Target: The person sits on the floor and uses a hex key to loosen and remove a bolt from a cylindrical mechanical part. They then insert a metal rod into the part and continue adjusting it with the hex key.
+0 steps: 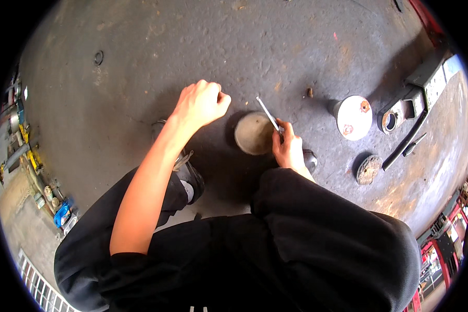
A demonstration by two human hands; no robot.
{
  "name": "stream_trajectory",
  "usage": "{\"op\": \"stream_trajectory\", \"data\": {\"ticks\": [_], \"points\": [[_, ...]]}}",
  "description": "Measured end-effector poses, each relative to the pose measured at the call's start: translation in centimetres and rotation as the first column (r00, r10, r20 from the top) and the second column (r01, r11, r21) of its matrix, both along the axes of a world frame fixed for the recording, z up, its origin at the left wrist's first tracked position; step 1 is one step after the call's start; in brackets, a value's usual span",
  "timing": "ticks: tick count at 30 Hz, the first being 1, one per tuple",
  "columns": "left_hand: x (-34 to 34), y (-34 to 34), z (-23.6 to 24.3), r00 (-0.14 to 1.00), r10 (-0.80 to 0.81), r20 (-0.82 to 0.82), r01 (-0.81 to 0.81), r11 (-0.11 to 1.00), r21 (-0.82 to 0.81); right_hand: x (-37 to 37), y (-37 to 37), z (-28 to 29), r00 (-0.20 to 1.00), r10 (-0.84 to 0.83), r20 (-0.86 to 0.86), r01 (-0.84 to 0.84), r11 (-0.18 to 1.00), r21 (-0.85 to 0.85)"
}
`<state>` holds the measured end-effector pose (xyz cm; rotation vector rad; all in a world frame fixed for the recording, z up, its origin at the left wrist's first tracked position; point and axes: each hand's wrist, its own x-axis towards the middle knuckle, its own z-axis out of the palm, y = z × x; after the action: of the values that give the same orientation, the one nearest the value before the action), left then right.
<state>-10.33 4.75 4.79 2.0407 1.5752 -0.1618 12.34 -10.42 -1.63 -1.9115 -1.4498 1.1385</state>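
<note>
My right hand (288, 148) is closed around a slim silver metal tool (265, 111), its narrow end pointing up and left. Part of the tool crosses over a round tan disc-like piece (252, 134) on the dark floor between my feet; whether this piece is hollow I cannot tell. My left hand (200, 105) is held as a fist to the left of the round piece, apart from it. The back of that hand faces up, so the inside of the fist is hidden.
A white-topped round part (354, 118) with rusty spots stands to the right. Near it lie a smaller worn disc (369, 170), a black bar (406, 140) and a grey metal arm (426, 83). A dark ring (99, 57) lies far left, and a small brown piece (310, 92) lies ahead.
</note>
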Motion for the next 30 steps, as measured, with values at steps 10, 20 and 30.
{"op": "stream_trajectory", "data": {"ticks": [10, 20, 30], "points": [[2.1, 0.6, -0.9, 0.917, 0.012, 0.399, -0.017, 1.0, 0.009, -1.5, 1.5, 1.3, 0.963, -0.27, 0.019, 0.271, 0.96, -0.077], [1.5, 0.6, -3.0, 0.849, 0.217, 0.482, -0.159, 0.974, -0.159, -1.5, 1.3, 1.2, 0.954, -0.301, -0.006, 0.298, 0.946, -0.125], [5.3, -2.3, -0.3, 0.967, -0.008, 0.254, 0.033, 0.995, -0.094, -1.5, 1.3, 1.1, 0.948, -0.319, -0.019, 0.314, 0.94, -0.135]]}}
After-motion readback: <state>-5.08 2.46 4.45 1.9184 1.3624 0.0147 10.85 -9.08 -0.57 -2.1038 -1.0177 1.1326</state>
